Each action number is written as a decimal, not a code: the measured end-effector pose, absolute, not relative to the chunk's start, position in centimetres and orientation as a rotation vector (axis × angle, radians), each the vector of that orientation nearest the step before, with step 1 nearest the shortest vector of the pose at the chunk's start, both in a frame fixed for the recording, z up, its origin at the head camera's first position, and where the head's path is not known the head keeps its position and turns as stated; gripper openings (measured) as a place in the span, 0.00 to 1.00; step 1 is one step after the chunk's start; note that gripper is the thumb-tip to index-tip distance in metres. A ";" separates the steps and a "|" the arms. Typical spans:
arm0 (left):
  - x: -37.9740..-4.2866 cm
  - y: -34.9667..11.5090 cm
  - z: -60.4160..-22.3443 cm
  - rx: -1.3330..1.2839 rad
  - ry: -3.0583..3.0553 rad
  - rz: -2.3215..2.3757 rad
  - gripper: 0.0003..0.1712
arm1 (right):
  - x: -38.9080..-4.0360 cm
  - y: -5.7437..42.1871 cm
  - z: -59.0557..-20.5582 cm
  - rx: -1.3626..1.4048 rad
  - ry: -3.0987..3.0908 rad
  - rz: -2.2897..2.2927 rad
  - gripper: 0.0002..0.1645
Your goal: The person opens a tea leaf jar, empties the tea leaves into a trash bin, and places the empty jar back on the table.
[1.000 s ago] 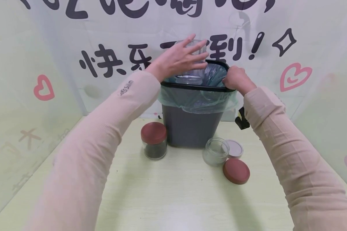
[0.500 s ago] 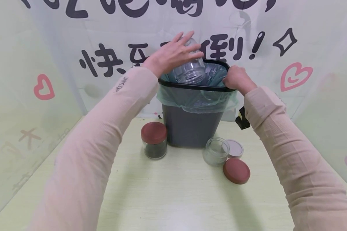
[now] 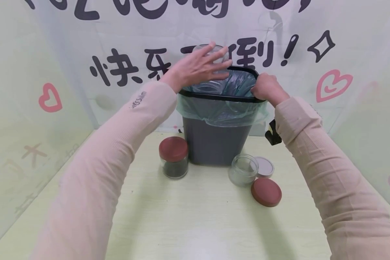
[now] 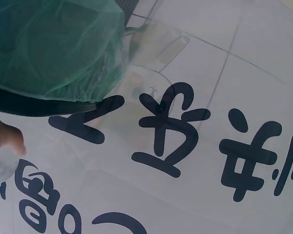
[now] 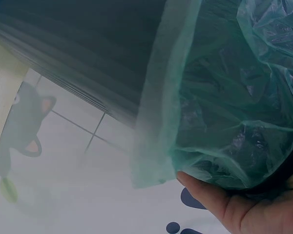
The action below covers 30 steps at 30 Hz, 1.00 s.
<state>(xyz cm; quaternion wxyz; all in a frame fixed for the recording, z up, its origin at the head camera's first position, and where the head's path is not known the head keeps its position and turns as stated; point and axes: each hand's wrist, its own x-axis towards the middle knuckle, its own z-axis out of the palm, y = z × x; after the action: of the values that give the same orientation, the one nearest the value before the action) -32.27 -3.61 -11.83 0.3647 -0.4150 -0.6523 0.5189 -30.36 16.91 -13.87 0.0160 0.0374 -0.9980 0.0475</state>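
In the head view my left hand holds a clear glass jar mouth down, its fingers spread around the side. The jar's lower end is within the opening of a dark grey trash bin. A thin green bin liner folds over the bin's black rim. My right hand grips that rim at the right corner. The right wrist view shows its thumb over the outside of the liner. Only a fingertip and a bit of the jar show at the edge of the left wrist view.
A jar with a red lid and dark contents stands left of the bin. To the right are an open glass jar, a pale disc-shaped lid and a loose red lid. A printed white wall sheet hangs behind.
Half a second ago my left hand tilted the jar; it is now straighter again, with the hand slightly lower. The right hand keeps its grip on the rim.
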 end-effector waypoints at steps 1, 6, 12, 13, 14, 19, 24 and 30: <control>-32.3 -3.7 -12.0 -1.054 -1.619 1.353 0.43 | -30.4 16.9 -13.9 0.120 -3.103 0.146 0.18; -32.6 -4.3 -12.9 -1.001 -1.343 1.352 0.39 | -30.5 17.0 -13.8 0.112 -3.104 0.157 0.18; -32.7 -4.7 -13.2 -0.857 -1.207 1.329 0.46 | -30.5 17.1 -13.5 0.148 -3.102 0.106 0.17; -32.7 -4.7 -13.2 -0.839 -1.200 1.319 0.48 | -30.4 17.1 -13.5 0.150 -3.101 0.105 0.17; -32.7 -4.7 -13.1 -0.825 -1.197 1.313 0.50 | -30.5 17.1 -13.4 0.158 -3.100 0.094 0.18; -32.8 -4.7 -13.1 -0.815 -1.195 1.296 0.50 | -30.4 17.0 -13.6 0.163 -3.098 0.085 0.18; -32.7 -4.8 -13.0 -0.791 -1.237 1.315 0.50 | -30.4 17.0 -13.7 0.156 -3.091 0.112 0.17; -32.9 -4.9 -13.0 -0.811 -1.189 1.255 0.43 | -30.3 17.1 -13.7 0.137 -3.085 0.127 0.19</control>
<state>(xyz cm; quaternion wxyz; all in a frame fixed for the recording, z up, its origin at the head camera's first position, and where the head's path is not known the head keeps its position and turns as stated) -32.94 -4.95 -12.96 0.5776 -0.3468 -0.5082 0.5366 -30.30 17.06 -13.67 0.0254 0.0444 -0.9979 0.0410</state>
